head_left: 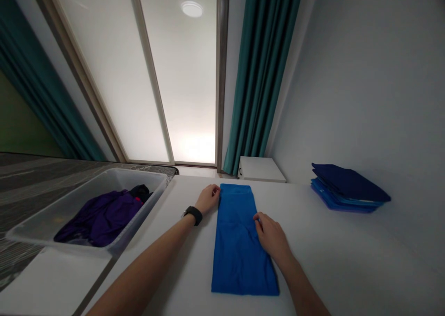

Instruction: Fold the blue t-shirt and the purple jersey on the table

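A blue cloth (241, 246), folded into a long flat strip, lies lengthwise on the white table (313, 265). At its upper left edge, my left hand (208, 198) has its fingers curled in a pinch by the border; a dark watch is on that wrist. My right hand (271, 235) is closed at the right edge of the cloth, about a third of the way down, with thumb and fingertips together on the border. Both hands touch the cloth's edges.
A translucent bin (137, 223) at the left holds purple cloth (104, 214) and some black cloth. A stack of folded navy and blue cloths (349, 186) sits at the right near the wall. Behind the table stands a small white cabinet (260, 168).
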Motion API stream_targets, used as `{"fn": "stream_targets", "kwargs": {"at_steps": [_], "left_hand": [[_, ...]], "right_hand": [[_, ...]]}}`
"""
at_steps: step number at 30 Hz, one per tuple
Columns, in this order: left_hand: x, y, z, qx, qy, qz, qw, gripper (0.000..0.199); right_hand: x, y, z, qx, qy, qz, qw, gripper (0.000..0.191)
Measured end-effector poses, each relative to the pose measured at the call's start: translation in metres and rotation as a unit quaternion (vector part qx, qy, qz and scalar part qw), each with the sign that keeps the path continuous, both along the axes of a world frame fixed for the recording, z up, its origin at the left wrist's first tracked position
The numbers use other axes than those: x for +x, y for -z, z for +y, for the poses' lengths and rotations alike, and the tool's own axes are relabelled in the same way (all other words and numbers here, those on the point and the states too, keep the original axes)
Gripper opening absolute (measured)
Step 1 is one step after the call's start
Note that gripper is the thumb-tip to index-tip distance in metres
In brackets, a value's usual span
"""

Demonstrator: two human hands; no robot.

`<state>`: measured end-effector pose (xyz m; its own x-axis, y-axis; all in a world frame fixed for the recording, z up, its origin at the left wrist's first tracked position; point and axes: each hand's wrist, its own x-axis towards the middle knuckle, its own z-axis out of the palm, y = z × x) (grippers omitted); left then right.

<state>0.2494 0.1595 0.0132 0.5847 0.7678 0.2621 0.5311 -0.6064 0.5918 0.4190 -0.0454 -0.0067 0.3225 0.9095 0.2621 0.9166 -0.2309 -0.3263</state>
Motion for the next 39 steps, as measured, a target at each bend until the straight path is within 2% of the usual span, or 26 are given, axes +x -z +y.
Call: {"fn": "stream_targets", "kwargs": {"at_steps": [3, 5, 7, 10, 12, 16, 19, 22, 28, 33, 36, 39], "left_hand": [[-0.012, -0.016, -0.031, 0.039, 0.013, -0.007, 0.999, 0.028], [-0.021, -0.025, -0.064, 0.104, 0.083, 0.010, 0.991, 0.035], [-0.030, -0.029, -0.102, 0.135, 0.142, 0.043, 0.980, 0.044], [-0.040, -0.019, -0.148, 0.155, 0.185, 0.083, 0.967, 0.057], [-0.043, -0.007, -0.162, 0.155, 0.187, 0.107, 0.964, 0.062], [-0.050, 0.011, -0.160, 0.151, 0.175, 0.140, 0.963, 0.060], [-0.057, 0.012, -0.152, 0.148, 0.180, 0.160, 0.959, 0.061], [-0.062, 0.009, -0.149, 0.134, 0.180, 0.169, 0.960, 0.064], [-0.066, 0.004, -0.144, 0.103, 0.206, 0.158, 0.960, 0.065], [-0.070, 0.001, -0.139, 0.090, 0.234, 0.138, 0.958, 0.057], [-0.075, -0.003, -0.135, 0.083, 0.245, 0.124, 0.958, 0.055], [-0.085, -0.009, -0.134, 0.091, 0.277, 0.119, 0.949, 0.055]], "right_hand": [[0.000, -0.008, -0.001, 0.016, 0.014, -0.015, 1.000, 0.028], [-0.004, -0.016, -0.003, 0.019, 0.028, -0.048, 0.998, 0.032], [-0.014, -0.022, -0.008, 0.020, 0.028, -0.082, 0.996, 0.037], [-0.037, -0.021, -0.020, 0.032, -0.027, -0.101, 0.994, 0.046], [-0.052, -0.013, -0.029, 0.028, -0.078, -0.100, 0.991, 0.050], [-0.064, 0.002, -0.041, -0.043, -0.124, -0.091, 0.987, 0.049], [-0.061, 0.002, -0.044, -0.101, -0.128, -0.069, 0.984, 0.057], [-0.058, -0.003, -0.045, -0.125, -0.125, -0.057, 0.983, 0.061], [-0.060, -0.002, -0.046, -0.125, -0.120, -0.047, 0.984, 0.063], [-0.058, -0.008, -0.045, -0.126, -0.128, -0.035, 0.983, 0.064], [-0.054, -0.018, -0.051, -0.122, -0.153, -0.033, 0.980, 0.063], [-0.054, -0.028, -0.065, -0.079, -0.216, -0.057, 0.971, 0.057]]}}
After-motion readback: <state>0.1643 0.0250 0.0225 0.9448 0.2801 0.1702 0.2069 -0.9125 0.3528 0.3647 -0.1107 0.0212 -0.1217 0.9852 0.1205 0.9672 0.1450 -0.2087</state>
